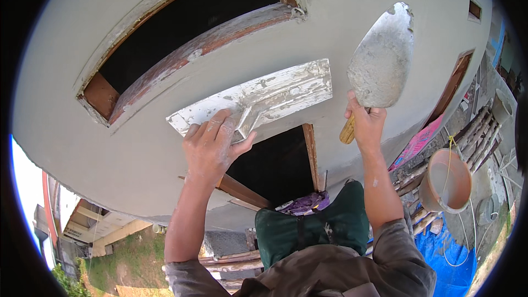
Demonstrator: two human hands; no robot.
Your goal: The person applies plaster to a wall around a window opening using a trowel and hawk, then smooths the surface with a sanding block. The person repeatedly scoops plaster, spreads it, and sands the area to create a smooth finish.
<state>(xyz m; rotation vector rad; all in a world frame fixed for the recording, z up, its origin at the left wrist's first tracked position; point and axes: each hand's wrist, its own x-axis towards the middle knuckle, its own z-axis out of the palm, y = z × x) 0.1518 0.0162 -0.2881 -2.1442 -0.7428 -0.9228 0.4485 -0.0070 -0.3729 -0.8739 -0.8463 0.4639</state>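
Observation:
My left hand [212, 138] is closed round the handle of a long rectangular plastering trowel [291, 88], its pale surface smeared with grey plaster. The trowel lies along the grey plastered wall [137, 154], below a window opening; I cannot tell whether its face touches the wall. In my right hand [367, 124] is a leaf-shaped masonry trowel [382, 60] with a wooden handle [347, 131]. Its blade points upward and carries a thin grey coat of mortar. Both forearms reach up from the lower edge.
A wood-framed window opening [201, 49] is at upper left, another dark opening [278, 165] below the trowel. At right, an orange-brown bucket [446, 181] with a yellow cord stands by wooden poles [478, 137]. A blue tarp [445, 250] lies lower, grass [124, 264] at lower left.

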